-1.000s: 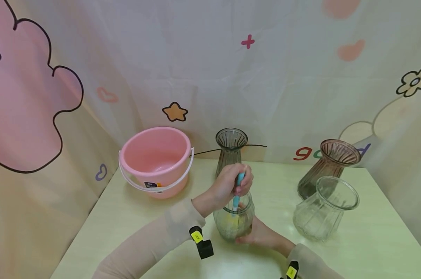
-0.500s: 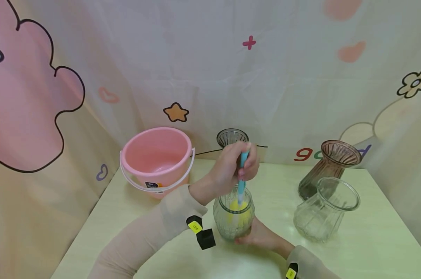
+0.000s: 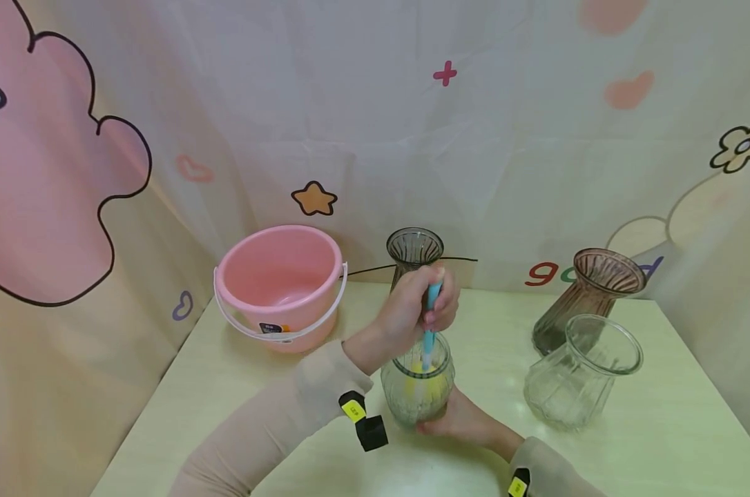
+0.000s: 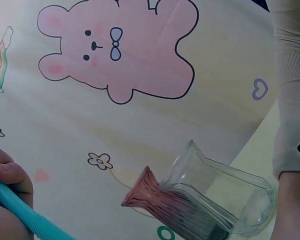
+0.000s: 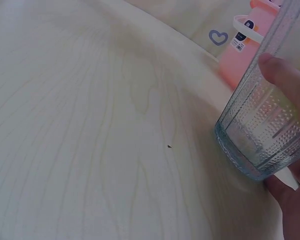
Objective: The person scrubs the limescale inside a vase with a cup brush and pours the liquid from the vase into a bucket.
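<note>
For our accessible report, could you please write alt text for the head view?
A left hand grips a blue-handled, yellow-tipped tool reaching into a glass jar held by the right hand. On the pale table: a grey vase behind, a pink bucket at left, a brownish vase and a clear vase at right.

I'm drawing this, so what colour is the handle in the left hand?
The handle is turquoise, seen best in the left wrist view.

on a pale table (image 3: 673, 428), at back left, a pink bucket (image 3: 303, 319) with its white handle (image 3: 275, 337) lowered. near the back middle, a smoky grey vase (image 3: 415, 246), partly hidden. at right, a brownish vase (image 3: 564, 314) just behind a clear vase (image 3: 564, 397). beyond, a curtain (image 3: 375, 138) printed with cartoon shapes.
</note>
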The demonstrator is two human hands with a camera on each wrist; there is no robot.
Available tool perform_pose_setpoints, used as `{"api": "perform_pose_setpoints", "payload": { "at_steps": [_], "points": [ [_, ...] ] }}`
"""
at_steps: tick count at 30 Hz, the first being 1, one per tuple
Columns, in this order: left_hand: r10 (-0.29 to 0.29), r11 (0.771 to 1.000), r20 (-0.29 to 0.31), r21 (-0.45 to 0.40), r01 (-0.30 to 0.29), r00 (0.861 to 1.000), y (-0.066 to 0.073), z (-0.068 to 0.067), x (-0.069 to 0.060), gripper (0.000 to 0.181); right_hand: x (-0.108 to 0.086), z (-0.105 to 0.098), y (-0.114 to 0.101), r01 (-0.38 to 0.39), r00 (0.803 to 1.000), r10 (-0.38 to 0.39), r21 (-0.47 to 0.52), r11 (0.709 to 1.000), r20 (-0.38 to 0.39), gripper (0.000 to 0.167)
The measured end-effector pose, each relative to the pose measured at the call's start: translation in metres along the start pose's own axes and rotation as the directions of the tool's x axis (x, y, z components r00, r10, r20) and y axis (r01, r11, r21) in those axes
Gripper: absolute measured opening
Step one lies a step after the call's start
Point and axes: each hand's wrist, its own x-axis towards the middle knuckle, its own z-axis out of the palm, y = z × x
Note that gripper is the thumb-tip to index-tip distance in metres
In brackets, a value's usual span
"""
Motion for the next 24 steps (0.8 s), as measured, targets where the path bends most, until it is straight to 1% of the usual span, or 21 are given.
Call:
{"api": "perform_pose_setpoints", "payload": {
  "at_steps": [4, 7, 10, 15, 20, 24],
  "points": [
    [-0.016, 1.0, -0.027, -0.001, 0.016, 1.0, -0.015, -0.007, -0.004, 0.039, 0.0, 0.001, 0.001, 0.003, 1.0, -0.004, -0.022, 1.0, -0.012, 0.083],
    [-0.048, 0.998, -0.067, 0.024, 0.05, 0.997, -0.027, -0.014, -0.007, 0.039, -0.001, 0.001, 0.0, -0.009, 1.0, 0.008, -0.041, 0.999, -0.026, 0.082],
    [-0.059, 0.997, -0.096, 0.047, 0.064, 0.994, -0.034, -0.02, -0.009, 0.039, 0.0, 0.002, 0.0, -0.028, 0.999, 0.025, -0.064, 0.998, -0.039, 0.084],
    [-0.039, 0.997, -0.102, 0.068, 0.046, 0.994, -0.037, -0.025, -0.009, 0.04, 0.001, 0.0, -0.002, -0.021, 1.0, 0.02, -0.098, 0.995, -0.01, 0.089],
    [-0.041, 0.996, -0.108, 0.07, 0.049, 0.993, -0.036, -0.025, -0.01, 0.04, 0.0, -0.005, -0.003, -0.007, 0.999, 0.012, -0.09, 0.996, 0.047, 0.098],
    [-0.047, 0.997, -0.114, 0.063, 0.055, 0.992, -0.037, -0.023, -0.012, 0.039, 0.001, -0.008, -0.003, -0.002, 0.999, 0.006, -0.071, 0.997, 0.054, 0.104]
  ]
}}
